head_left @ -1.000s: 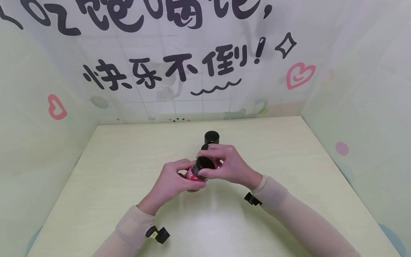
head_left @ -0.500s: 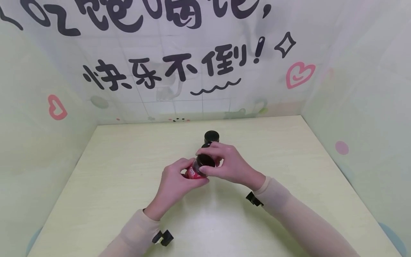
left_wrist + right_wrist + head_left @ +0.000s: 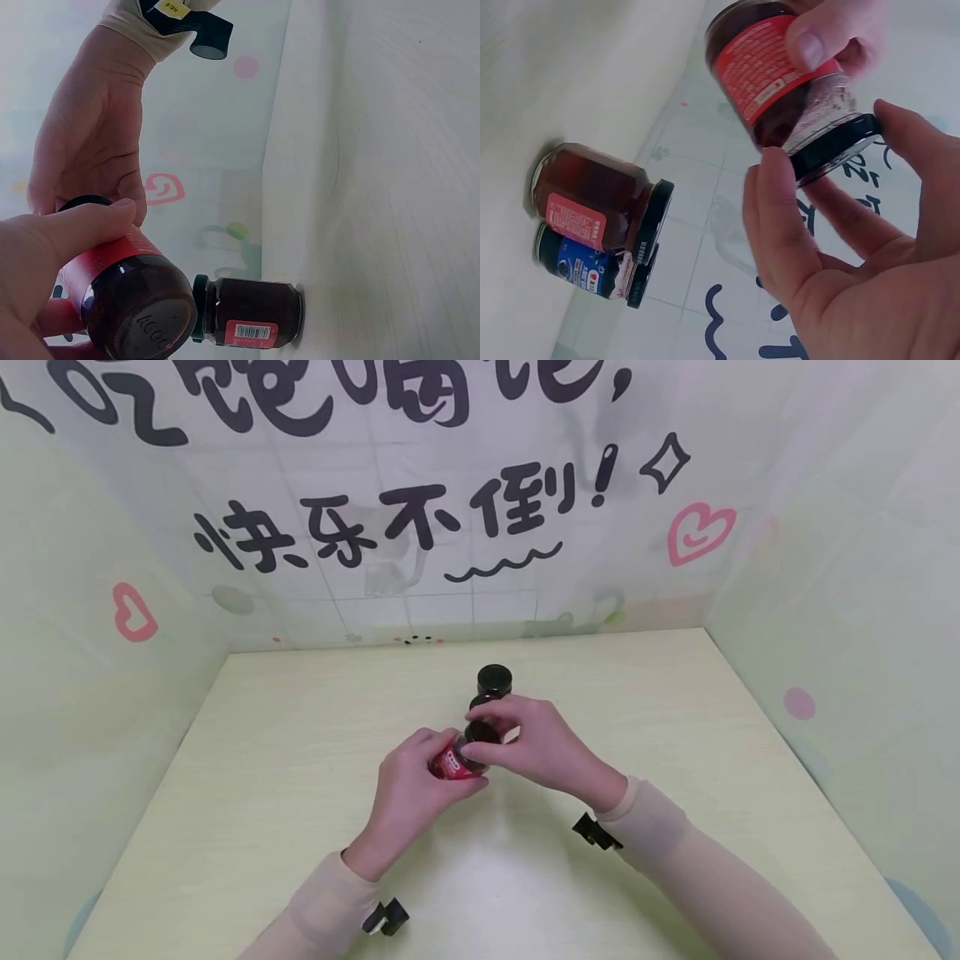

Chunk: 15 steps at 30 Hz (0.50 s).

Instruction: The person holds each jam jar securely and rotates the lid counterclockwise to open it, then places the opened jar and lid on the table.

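As the left hand curls its fingers round one tilted jar, up off the table, the right hand pinches that jar's single black lid between thumb and fingers, and just beyond, two more stand close together: one red-labelled jar, one blue-labelled jar, both black-capped!

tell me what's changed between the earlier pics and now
The left hand and right hand have shifted slightly rightward at the wrists. The left still grips the held jar, the right its lid; nothing was let go. The standing red-label jar and blue-label jar stayed put.
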Available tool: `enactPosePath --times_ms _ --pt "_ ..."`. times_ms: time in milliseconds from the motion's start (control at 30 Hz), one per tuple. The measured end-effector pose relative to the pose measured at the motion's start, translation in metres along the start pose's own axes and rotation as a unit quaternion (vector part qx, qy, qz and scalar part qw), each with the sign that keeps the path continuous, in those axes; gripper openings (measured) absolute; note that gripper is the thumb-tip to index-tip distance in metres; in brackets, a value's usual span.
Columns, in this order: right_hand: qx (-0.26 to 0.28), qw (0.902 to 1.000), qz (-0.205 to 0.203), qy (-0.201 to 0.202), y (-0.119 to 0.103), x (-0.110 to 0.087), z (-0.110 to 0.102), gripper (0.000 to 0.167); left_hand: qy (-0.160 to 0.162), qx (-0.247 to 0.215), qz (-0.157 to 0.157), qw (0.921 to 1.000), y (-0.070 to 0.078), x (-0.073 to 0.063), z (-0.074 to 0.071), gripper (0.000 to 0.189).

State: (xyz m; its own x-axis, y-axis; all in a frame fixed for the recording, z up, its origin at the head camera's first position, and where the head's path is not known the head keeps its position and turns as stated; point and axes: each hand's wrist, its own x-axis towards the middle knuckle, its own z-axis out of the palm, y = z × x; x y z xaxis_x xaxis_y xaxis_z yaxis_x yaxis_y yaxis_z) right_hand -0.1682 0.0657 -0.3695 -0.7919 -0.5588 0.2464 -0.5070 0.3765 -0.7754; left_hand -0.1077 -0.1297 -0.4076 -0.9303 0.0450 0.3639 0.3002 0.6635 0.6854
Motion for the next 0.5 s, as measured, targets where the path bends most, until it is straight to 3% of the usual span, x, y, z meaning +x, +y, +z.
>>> enactPosePath --times_ms 233,500 --pt "-0.007 0.9968 0.078 -0.013 -0.0065 -0.0032 -0.0022 0.033 0.004 0.018 0.009 0.9998 -0.0003 -0.0015 0.0032 0.054" --pt "0.01 0.9965 0.079 -0.026 -0.0068 -0.0043 -0.0031 0.03 0.002 0.027 0.021 0.9994 -0.0031 -0.0024 0.004 0.058"
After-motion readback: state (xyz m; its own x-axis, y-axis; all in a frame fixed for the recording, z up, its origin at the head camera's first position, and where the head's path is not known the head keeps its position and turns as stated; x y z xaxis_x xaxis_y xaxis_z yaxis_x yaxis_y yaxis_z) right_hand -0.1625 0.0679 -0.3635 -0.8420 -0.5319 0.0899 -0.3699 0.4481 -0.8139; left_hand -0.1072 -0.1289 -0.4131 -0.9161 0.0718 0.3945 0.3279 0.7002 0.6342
